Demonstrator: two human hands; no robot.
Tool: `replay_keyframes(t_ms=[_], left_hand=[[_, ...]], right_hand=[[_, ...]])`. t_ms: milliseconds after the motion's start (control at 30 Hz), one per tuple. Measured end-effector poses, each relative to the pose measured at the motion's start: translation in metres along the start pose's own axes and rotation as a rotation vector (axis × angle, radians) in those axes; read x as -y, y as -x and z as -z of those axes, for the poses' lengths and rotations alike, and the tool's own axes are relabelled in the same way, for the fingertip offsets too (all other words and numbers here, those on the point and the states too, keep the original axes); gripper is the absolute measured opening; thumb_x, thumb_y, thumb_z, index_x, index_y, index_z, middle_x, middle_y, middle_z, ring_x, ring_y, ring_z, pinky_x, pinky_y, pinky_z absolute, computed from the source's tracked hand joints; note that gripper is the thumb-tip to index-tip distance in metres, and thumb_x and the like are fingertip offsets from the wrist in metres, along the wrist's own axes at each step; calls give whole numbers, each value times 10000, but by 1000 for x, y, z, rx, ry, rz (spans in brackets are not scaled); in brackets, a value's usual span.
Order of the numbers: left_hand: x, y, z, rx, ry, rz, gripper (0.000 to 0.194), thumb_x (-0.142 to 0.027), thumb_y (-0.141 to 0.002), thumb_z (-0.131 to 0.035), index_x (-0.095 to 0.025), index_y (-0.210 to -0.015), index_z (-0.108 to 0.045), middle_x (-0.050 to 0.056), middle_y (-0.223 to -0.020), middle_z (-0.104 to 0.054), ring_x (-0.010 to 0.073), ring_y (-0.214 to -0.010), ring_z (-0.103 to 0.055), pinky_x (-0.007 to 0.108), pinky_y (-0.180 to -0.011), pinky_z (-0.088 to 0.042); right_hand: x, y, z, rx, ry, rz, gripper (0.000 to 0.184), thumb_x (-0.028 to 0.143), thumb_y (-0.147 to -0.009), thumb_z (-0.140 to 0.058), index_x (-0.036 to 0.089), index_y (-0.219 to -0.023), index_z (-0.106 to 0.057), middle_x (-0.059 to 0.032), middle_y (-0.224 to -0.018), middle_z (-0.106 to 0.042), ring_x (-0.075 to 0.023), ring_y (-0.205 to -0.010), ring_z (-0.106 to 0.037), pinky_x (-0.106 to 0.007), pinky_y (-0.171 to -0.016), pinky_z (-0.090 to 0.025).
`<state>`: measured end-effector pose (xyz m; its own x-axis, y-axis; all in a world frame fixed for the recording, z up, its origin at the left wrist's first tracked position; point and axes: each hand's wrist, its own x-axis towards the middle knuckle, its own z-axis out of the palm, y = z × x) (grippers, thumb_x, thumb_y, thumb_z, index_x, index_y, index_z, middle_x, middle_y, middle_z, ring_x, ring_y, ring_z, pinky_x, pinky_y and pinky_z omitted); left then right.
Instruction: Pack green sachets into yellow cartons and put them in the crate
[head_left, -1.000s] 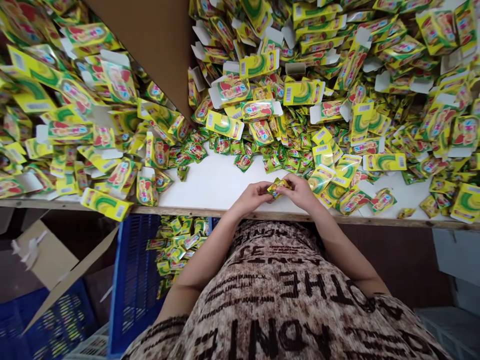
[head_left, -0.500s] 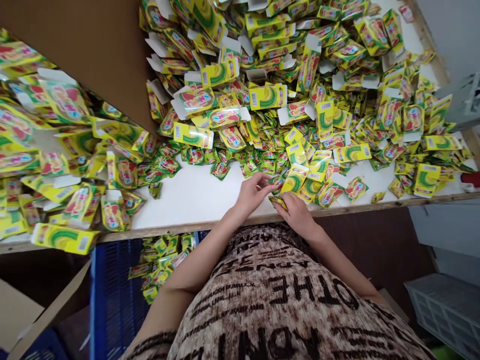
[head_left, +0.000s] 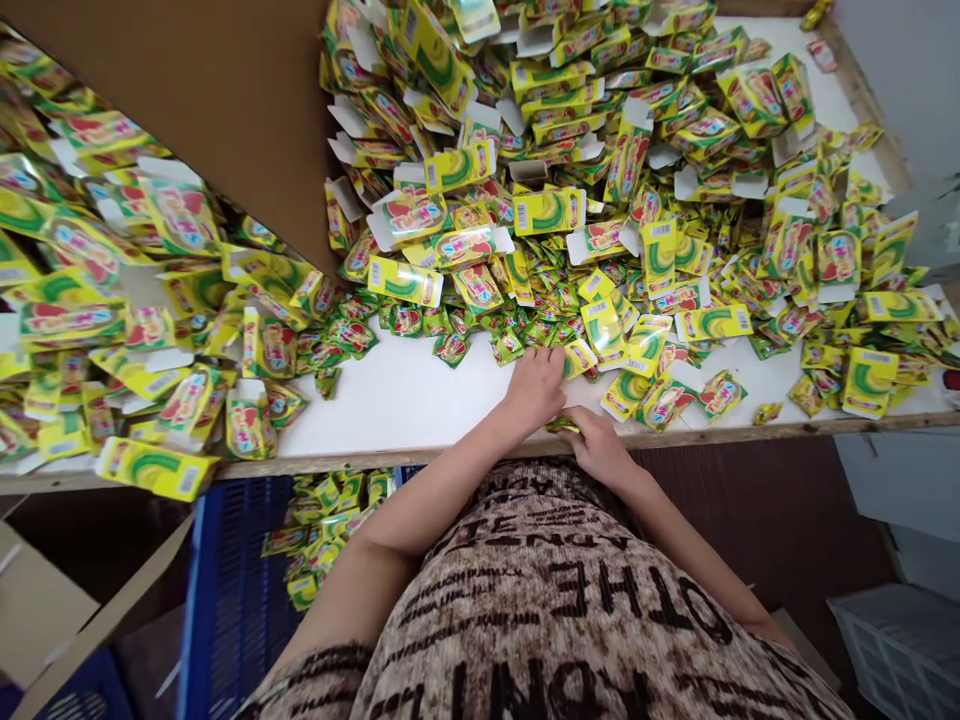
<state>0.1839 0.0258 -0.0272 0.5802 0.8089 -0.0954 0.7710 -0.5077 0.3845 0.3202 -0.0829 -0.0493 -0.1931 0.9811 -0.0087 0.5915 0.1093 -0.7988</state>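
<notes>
My left hand (head_left: 536, 385) is over the white table near its front edge, fingers curled onto one end of a small yellow and green carton (head_left: 578, 358). Close to my body, my right hand (head_left: 598, 442) is closed around small green and yellow sachets (head_left: 562, 425); its grip is partly hidden. Beyond the hands lie loose small green sachets (head_left: 452, 348). Many printed cartons (head_left: 602, 330), several with white end flaps standing open, are heaped just right of the left hand and behind it.
A large brown cardboard panel (head_left: 217, 110) divides the heaps at the left. A wooden rim (head_left: 420, 457) runs along the white table (head_left: 405, 390). Below it, a blue plastic crate (head_left: 232, 560) holds filled cartons (head_left: 330, 520). A clear plastic bin (head_left: 900, 640) is at the lower right.
My left hand has moved right and turned palm down, reaching the yellow carton. My right hand stays low with the sachets. The whole view has shifted slightly.
</notes>
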Motion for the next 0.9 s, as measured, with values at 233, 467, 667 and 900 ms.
replay_keyframes(t_ms=[233, 467, 667, 900], left_hand=[[-1, 3, -3, -87, -86, 69, 292, -185, -858, -533, -116, -1142, -542, 204, -1090, -589, 349, -1071, -526, 443, -846, -417], [22, 19, 8, -53, 673, 80, 235, -323, -880, -563, -149, -1015, -645, 76, -879, -677, 225, -825, -608, 314, -750, -457], [31, 52, -6, -60, 1178, 222, 339, -458, -862, -582, -151, -984, -659, 34, -924, -684, 180, -849, -589, 272, -776, -464], [32, 74, -19, -146, 928, 244, 274, -407, -910, -501, -174, -952, -638, 35, -906, -644, 183, -885, -552, 294, -830, -427]], right_hand=[[5, -21, 13, -216, -186, -144, 162, 287, -851, -620, 229, -999, -653, -49, -967, -718, -216, -894, -676, -365, -829, -536], [16, -36, 40, -555, -424, -229, 287, 388, -814, -689, 226, -1043, -627, -23, -890, -696, -160, -709, -655, -303, -671, -564], [30, -61, 32, -485, -282, -80, 221, 339, -839, -668, 237, -1035, -659, -48, -1002, -703, -210, -926, -661, -354, -848, -536], [33, -72, 27, -23, 194, 67, 205, 116, -814, -606, 220, -958, -708, -75, -905, -678, -252, -924, -603, -390, -845, -471]])
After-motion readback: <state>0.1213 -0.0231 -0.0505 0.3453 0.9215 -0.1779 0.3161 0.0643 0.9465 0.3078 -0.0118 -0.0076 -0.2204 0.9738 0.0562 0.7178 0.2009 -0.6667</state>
